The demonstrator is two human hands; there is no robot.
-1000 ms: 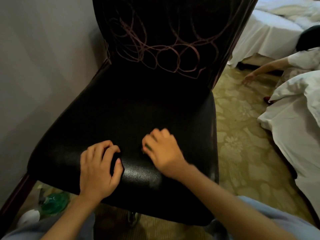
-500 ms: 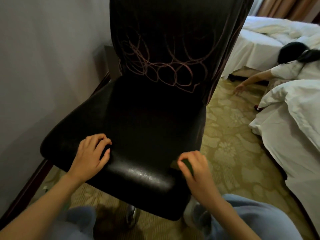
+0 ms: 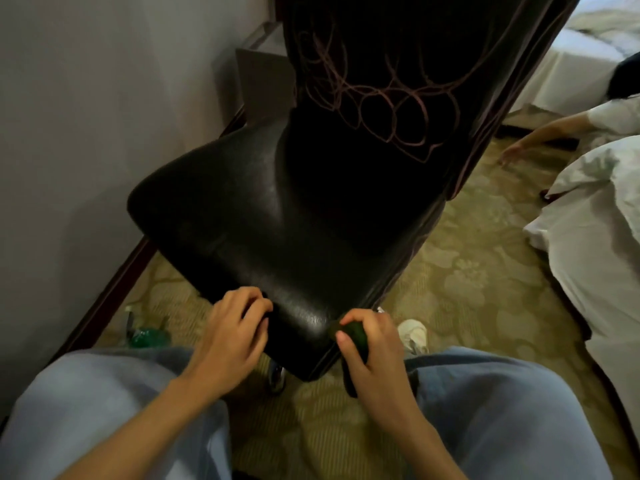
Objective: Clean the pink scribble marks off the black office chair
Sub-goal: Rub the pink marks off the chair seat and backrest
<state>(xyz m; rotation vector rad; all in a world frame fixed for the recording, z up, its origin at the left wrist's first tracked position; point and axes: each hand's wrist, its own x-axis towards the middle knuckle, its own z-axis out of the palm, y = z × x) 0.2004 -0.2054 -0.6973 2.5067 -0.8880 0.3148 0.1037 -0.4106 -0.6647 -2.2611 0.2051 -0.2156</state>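
Note:
The black office chair (image 3: pixel 263 216) stands in front of me, its seat turned slightly to the left. Pink scribble marks (image 3: pixel 377 98) loop across the lower part of its backrest. My left hand (image 3: pixel 228 337) rests on the front edge of the seat with curled fingers gripping the edge. My right hand (image 3: pixel 372 355) is at the seat's front right corner and grips a dark green cloth (image 3: pixel 355 336), which hangs down below the hand.
A grey wall runs along the left with a dark skirting board. A green bottle (image 3: pixel 147 336) lies on the patterned carpet (image 3: pixel 478 278) under the seat. White beds (image 3: pixel 595 258) stand to the right, and another person (image 3: pixel 568 128) reaches to the floor there.
The chair has rolled away and turned. My right hand slid with the green cloth from the middle of the seat to its front right corner. My left hand stayed on the front edge.

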